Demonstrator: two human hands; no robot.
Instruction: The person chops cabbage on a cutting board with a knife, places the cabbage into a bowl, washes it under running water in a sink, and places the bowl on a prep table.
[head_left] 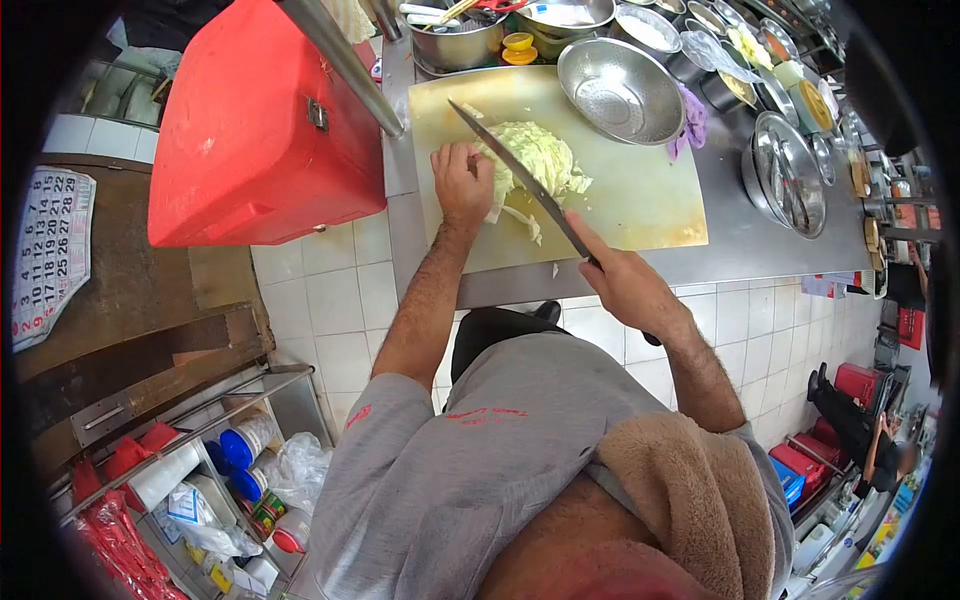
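Observation:
My right hand (632, 287) is wrapped round the handle of a long kitchen knife (515, 165). Its blade slants up and left across a heap of pale green shredded cabbage (545, 155). At the heap's left side, my left hand (463, 185) is closed with curled fingers, gripping the cabbage close to the blade. Under the cabbage lies a large yellowish cutting board (640, 200), with a few loose shreds scattered on it. A perforated metal colander (622, 92) rests on the board's far right part.
A red insulated box (260, 130) and a metal post (350, 75) stand left of the steel counter (735, 215). Orange halves (519, 50) and a pot of utensils (455, 45) sit behind the board. Nested metal bowls (790, 175) and a purple cloth (690, 122) are on the right.

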